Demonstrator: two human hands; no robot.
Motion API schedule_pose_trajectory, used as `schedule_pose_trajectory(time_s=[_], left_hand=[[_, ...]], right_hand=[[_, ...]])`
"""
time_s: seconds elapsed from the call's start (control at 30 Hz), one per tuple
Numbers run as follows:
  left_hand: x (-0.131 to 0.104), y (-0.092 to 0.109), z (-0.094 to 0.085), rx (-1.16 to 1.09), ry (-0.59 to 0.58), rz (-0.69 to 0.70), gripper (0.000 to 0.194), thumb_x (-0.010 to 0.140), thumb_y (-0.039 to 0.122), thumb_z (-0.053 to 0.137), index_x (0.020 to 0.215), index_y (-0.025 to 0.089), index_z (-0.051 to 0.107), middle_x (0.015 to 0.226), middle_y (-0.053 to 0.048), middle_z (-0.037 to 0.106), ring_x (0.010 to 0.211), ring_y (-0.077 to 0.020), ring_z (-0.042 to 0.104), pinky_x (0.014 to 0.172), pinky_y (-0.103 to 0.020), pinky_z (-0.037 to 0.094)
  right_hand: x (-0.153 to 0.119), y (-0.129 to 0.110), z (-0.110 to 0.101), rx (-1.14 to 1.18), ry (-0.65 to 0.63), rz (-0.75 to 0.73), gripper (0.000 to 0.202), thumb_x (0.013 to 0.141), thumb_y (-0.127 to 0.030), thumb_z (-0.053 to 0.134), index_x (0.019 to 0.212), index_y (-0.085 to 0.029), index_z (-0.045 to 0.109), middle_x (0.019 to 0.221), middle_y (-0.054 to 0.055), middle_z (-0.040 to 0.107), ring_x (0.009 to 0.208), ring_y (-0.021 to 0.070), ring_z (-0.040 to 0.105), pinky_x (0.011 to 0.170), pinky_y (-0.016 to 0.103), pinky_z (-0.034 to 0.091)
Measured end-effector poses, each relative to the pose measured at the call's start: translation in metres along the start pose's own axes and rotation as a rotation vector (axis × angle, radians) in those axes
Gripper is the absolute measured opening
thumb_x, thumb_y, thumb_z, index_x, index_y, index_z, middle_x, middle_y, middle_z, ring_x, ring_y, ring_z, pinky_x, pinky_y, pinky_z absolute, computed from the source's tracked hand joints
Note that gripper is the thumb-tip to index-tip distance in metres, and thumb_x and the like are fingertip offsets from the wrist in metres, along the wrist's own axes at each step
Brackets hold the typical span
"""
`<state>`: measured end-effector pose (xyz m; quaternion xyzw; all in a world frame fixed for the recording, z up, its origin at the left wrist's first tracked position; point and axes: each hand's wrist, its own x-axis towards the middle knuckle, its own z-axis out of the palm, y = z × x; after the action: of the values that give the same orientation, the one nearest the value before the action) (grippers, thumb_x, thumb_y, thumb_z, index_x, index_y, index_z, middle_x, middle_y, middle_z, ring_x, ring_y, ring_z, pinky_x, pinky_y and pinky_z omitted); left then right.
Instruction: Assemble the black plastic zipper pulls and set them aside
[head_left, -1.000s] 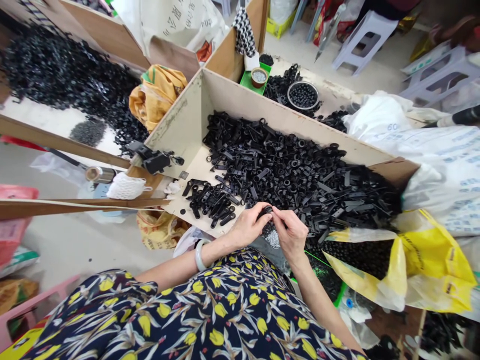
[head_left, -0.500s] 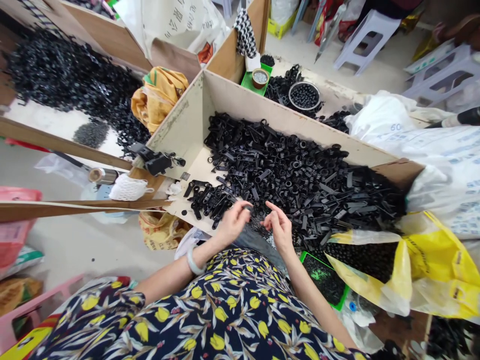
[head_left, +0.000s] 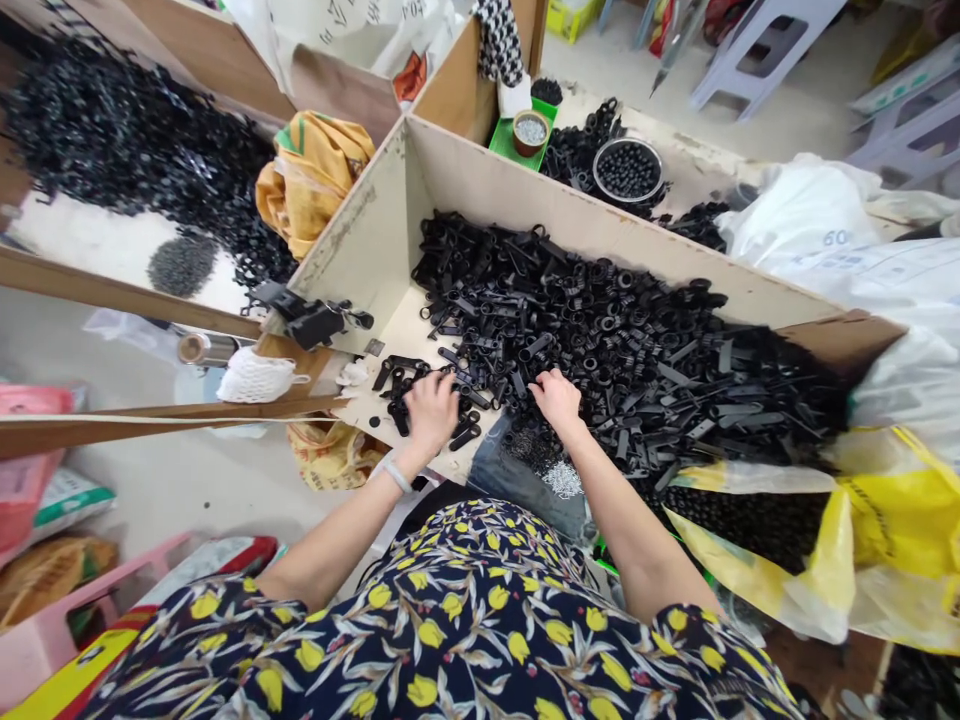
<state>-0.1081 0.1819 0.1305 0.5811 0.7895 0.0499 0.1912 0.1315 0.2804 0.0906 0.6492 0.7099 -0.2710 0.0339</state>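
Note:
My left hand (head_left: 433,412) reaches over a small group of black plastic strap-like pieces with ring ends (head_left: 465,432) at the left of the work surface. Its fingers are bent and apart, and I make out nothing gripped in them. At the near edge of the big heap of black plastic pieces (head_left: 517,300) is my right hand (head_left: 556,398), palm down. Its fingers are curled together over the pieces, and the fingertips are hidden. Small silvery metal pins (head_left: 562,480) and tiny dark parts (head_left: 527,447) lie on a denim cloth (head_left: 499,475) below my right hand.
Wooden walls (head_left: 630,230) enclose the heap at the back and left. A black clamp-like tool (head_left: 319,322) sits on the left edge. Beyond the back wall are a bowl of black balls (head_left: 628,170) and a cup of metal bits (head_left: 531,130). A yellow bag (head_left: 900,500) hangs at right.
My hands were close together above the denim cloth, a small dark piece at the left fingers. The left has gone left and down onto the loose pieces, the right forward to the heap.

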Motion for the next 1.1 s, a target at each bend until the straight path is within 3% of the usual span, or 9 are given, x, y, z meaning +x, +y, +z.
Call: schedule_pose_trajectory(time_s=[0.1,0.2,0.27,0.47,0.6,0.7,0.8,0.97,1.1], left_hand=[[0.024,0.056,0.025,-0.084,-0.19,0.082,0.039,0.108,0.041,0.046,0.132,0.021,0.068,0.125,-0.015,0.073,0.118,-0.0266,0.066,0.104,-0.039,0.048],[0.054,0.097,0.049,-0.082,-0.256,0.024,0.048,0.103,0.053,0.052,0.116,0.012,0.073,0.104,-0.02,0.076,0.102,-0.0311,0.073,0.092,-0.04,0.053],[0.069,0.107,0.06,-0.082,-0.285,-0.02,0.051,0.098,0.057,0.061,0.11,0.01,0.074,0.103,-0.024,0.076,0.102,-0.0345,0.074,0.09,-0.041,0.053],[0.077,0.103,0.071,-0.124,-0.345,-0.12,0.037,0.091,0.054,0.071,0.098,0.017,0.077,0.1,-0.017,0.078,0.099,-0.0316,0.075,0.082,-0.036,0.054],[0.072,0.102,0.073,-0.174,-0.368,-0.117,0.029,0.091,0.045,0.07,0.102,0.019,0.075,0.096,-0.011,0.079,0.092,-0.0261,0.074,0.077,-0.032,0.053],[0.068,0.102,0.07,-0.239,-0.379,-0.031,0.023,0.092,0.041,0.068,0.101,0.02,0.074,0.091,-0.004,0.077,0.084,-0.0184,0.072,0.075,-0.026,0.052],[0.063,0.105,0.067,-0.267,-0.342,0.069,0.02,0.096,0.038,0.065,0.102,0.019,0.071,0.099,-0.004,0.075,0.087,-0.0161,0.07,0.08,-0.026,0.052],[0.056,0.113,0.075,-0.231,-0.263,0.285,0.025,0.096,0.031,0.068,0.118,0.02,0.065,0.119,-0.009,0.067,0.112,-0.0239,0.064,0.098,-0.038,0.048],[0.058,0.111,0.082,-0.184,-0.284,0.498,0.014,0.094,0.02,0.068,0.108,0.018,0.067,0.116,-0.011,0.064,0.115,-0.0256,0.059,0.103,-0.04,0.046]], right_hand=[[0.006,-0.005,0.006,-0.055,-0.003,0.012,0.018,0.101,-0.033,0.061,0.108,-0.022,0.073,0.118,0.01,0.066,0.101,0.0209,0.067,0.08,0.028,0.046],[0.006,-0.005,0.007,-0.058,0.02,0.027,0.02,0.103,-0.03,0.054,0.105,-0.02,0.072,0.118,0.011,0.065,0.101,0.0203,0.066,0.078,0.027,0.044],[0.002,-0.001,0.004,-0.027,0.044,0.035,0.022,0.104,-0.031,0.052,0.104,-0.02,0.071,0.119,0.011,0.064,0.102,0.0203,0.064,0.077,0.027,0.043],[-0.014,0.02,-0.009,0.236,0.109,0.095,0.018,0.099,-0.032,0.055,0.097,-0.019,0.068,0.12,0.01,0.064,0.094,0.0187,0.065,0.075,0.027,0.041],[-0.011,0.031,-0.014,0.583,0.139,0.162,0.02,0.091,-0.04,0.063,0.086,-0.021,0.062,0.097,0.006,0.07,0.087,0.0199,0.069,0.076,0.028,0.049],[-0.011,0.033,-0.017,0.921,0.136,0.206,0.034,0.087,-0.055,0.066,0.08,-0.024,0.053,0.074,0.0,0.068,0.069,0.0185,0.071,0.07,0.031,0.058],[-0.019,0.03,-0.02,1.239,0.146,0.227,0.044,0.079,-0.062,0.074,0.083,-0.024,0.052,0.073,-0.003,0.069,0.062,0.0157,0.072,0.069,0.032,0.063],[-0.04,0.033,-0.026,1.619,0.138,0.26,0.049,0.069,-0.049,0.092,0.102,-0.023,0.066,0.081,-0.004,0.074,0.069,0.0105,0.073,0.075,0.026,0.066],[-0.055,0.046,-0.028,1.789,0.107,0.331,0.038,0.075,-0.047,0.091,0.092,-0.021,0.07,0.075,-0.004,0.074,0.065,0.0085,0.071,0.072,0.02,0.066]])
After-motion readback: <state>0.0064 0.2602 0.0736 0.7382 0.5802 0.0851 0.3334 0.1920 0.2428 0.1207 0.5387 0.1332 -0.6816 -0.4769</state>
